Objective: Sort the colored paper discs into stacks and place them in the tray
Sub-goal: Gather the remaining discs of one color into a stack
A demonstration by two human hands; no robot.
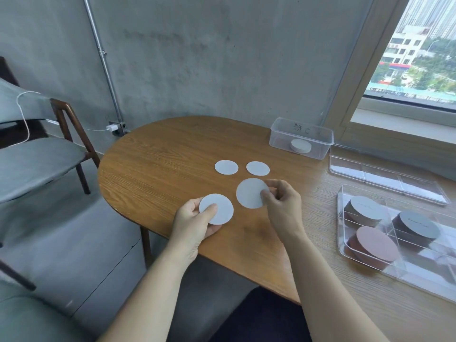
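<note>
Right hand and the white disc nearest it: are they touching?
Touching. The head view shows the right hand pinching the white disc at its right edge, thumb on top. The left hand holds a second white disc.

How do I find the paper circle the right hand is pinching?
Look at the brown oval table. Near its middle, the right hand pinches one pale disc by its edge. Two discs beyond it lie untouched; the left hand holds another disc.

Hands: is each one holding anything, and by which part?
The left hand holds a white disc by its near-left edge, thumb on top. The right hand pinches a second white disc at its right edge.
</note>
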